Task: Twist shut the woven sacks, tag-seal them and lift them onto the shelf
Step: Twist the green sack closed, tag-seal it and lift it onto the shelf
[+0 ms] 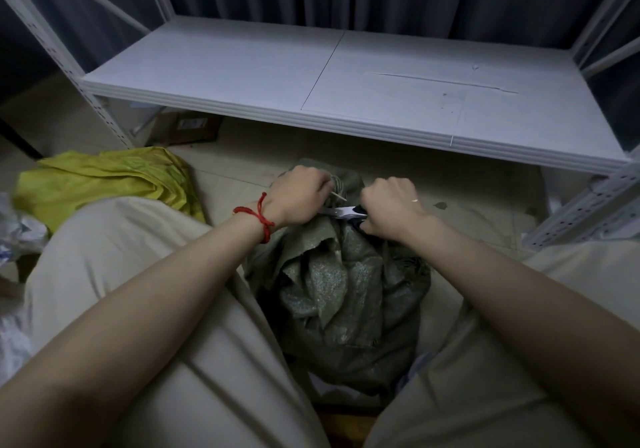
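Observation:
A dark green woven sack (346, 292) stands on the floor between my knees, its neck bunched at the top. My left hand (298, 195) grips the twisted neck, and a thin pale tie end (338, 195) sticks out beside its fingers. My right hand (389, 205) holds scissors (341, 211) by dark handles, the silver blades pointing left at the neck just below the left hand. The white shelf board (242, 67) lies ahead, above the floor.
A yellow-green woven sack (104, 181) lies crumpled on the floor to the left. White plastic wrapping (14, 233) sits at the far left edge. A cardboard box (187, 129) rests under the shelf. Perforated white uprights (588, 205) frame the shelf at both sides.

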